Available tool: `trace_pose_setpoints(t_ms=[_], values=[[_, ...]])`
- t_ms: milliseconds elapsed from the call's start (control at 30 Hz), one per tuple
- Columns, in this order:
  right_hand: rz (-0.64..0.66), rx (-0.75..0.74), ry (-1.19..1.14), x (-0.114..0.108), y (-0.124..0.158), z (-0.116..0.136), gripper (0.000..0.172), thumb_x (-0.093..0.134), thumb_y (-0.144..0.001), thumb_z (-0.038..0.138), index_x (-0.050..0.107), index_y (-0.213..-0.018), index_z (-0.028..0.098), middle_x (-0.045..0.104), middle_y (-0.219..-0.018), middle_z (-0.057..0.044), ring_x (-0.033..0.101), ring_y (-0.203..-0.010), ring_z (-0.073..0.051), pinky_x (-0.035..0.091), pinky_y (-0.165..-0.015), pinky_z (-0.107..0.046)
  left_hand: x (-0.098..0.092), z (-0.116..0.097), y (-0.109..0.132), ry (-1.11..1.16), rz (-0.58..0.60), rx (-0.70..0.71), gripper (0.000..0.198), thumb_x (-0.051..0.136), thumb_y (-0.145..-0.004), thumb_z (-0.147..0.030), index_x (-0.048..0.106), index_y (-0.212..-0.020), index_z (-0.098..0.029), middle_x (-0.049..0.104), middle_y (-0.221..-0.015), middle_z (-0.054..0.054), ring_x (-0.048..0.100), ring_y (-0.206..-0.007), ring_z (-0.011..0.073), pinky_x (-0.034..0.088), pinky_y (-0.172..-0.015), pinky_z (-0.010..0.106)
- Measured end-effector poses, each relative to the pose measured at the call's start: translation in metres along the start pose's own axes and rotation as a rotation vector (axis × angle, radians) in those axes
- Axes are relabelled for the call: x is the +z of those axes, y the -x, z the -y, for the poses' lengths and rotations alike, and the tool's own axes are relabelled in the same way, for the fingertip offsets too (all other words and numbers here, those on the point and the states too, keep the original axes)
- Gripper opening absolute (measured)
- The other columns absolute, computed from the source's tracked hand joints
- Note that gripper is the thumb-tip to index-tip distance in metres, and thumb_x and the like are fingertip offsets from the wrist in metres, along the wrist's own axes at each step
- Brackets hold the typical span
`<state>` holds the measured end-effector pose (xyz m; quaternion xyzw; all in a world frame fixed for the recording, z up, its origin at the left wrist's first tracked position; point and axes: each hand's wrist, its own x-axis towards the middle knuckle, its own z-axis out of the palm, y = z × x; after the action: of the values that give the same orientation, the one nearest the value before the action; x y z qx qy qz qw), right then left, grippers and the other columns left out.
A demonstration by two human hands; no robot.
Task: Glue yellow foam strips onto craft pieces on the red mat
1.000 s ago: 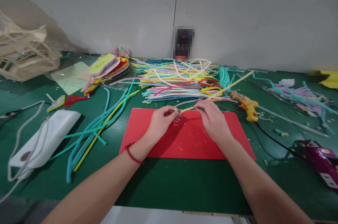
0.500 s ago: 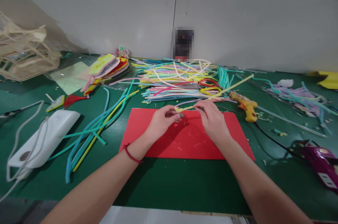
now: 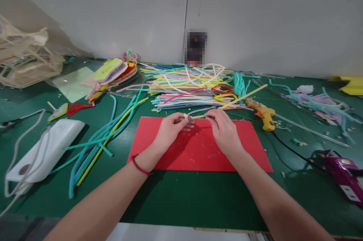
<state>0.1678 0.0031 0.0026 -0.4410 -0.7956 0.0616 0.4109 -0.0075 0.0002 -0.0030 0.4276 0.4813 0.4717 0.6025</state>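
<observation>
A pale yellow pipe cleaner (image 3: pixel 199 116) stretches between my two hands over the far edge of a red board (image 3: pixel 195 154). My left hand (image 3: pixel 172 127) pinches its bent end between thumb and fingers, which partly cover it. Farther along, my right hand (image 3: pixel 224 127) grips the same stem with thumb and forefinger, and its long free part slants up to the right behind that hand. Just beyond the hands lies a heap of pastel pipe cleaners (image 3: pixel 170 82), with red-and-yellow-handled scissors (image 3: pixel 225 95) on it.
A yellow glue gun (image 3: pixel 265 115) lies at right, its black cord running to a purple device (image 3: pixel 342 174). At left are a white power bank (image 3: pixel 47 150) with cables and loose blue, green and yellow stems (image 3: pixel 106 139). Decorated fans (image 3: pixel 113 72) and a wooden model (image 3: pixel 28 55) stand behind.
My left thumb and fingers have closed further over the yellow pipe cleaner's bent end, so less of it shows. My right hand has come slightly nearer the left, still gripping the stem.
</observation>
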Motion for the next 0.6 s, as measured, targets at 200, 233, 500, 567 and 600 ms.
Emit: trace_pose_setpoints(t_ms=[200,233,500,567,600], values=[[-0.010,-0.005,0.006,0.0003,0.0000,-0.0019,0.016,0.041,-0.091,0.012,0.054,-0.090,0.020,0.061,-0.086,-0.007,0.058,-0.087,-0.019,0.048,-0.080,-0.035,0.0013,-0.0002,-0.0008,0.000,0.002,-0.012,0.004,0.059,-0.078,-0.019,0.061,-0.076,-0.016,0.072,-0.078,0.004,0.069,-0.069,0.0142,0.055,-0.068,0.025],[-0.011,-0.008,0.007,0.0002,0.0000,-0.0021,0.016,0.041,-0.091,0.012,0.054,-0.090,0.020,0.061,-0.086,-0.007,0.058,-0.087,-0.019,0.048,-0.080,-0.035,0.0021,-0.0007,-0.0007,-0.008,-0.001,-0.013,0.004,0.059,-0.078,-0.018,0.061,-0.076,-0.016,0.072,-0.077,0.004,0.069,-0.068,0.0143,0.056,-0.068,0.025],[-0.022,-0.035,0.004,0.0012,-0.0002,-0.0032,0.016,0.042,-0.091,0.011,0.055,-0.093,0.020,0.061,-0.093,-0.008,0.058,-0.093,-0.019,0.049,-0.085,-0.037,0.0061,0.0000,0.0017,-0.033,-0.036,0.013,0.009,0.060,-0.079,-0.018,0.059,-0.070,-0.016,0.071,-0.069,0.003,0.069,-0.068,0.0146,0.056,-0.070,0.027],[-0.049,-0.064,-0.002,0.0002,-0.0010,-0.0026,0.016,0.045,-0.089,0.011,0.055,-0.098,0.020,0.059,-0.104,-0.010,0.056,-0.102,-0.020,0.049,-0.087,-0.038,0.0057,0.0002,0.0020,-0.020,-0.042,0.011,0.010,0.061,-0.078,-0.019,0.058,-0.069,-0.016,0.071,-0.068,0.003,0.069,-0.067,0.0148,0.056,-0.070,0.028],[-0.077,-0.080,0.001,-0.0011,-0.0017,-0.0024,0.017,0.048,-0.088,0.011,0.055,-0.101,0.021,0.057,-0.109,-0.010,0.055,-0.106,-0.020,0.049,-0.088,-0.038,0.0054,0.0001,0.0021,-0.012,-0.045,0.007,0.010,0.062,-0.078,-0.020,0.057,-0.069,-0.016,0.071,-0.068,0.003,0.069,-0.068,0.0148,0.056,-0.070,0.028]])
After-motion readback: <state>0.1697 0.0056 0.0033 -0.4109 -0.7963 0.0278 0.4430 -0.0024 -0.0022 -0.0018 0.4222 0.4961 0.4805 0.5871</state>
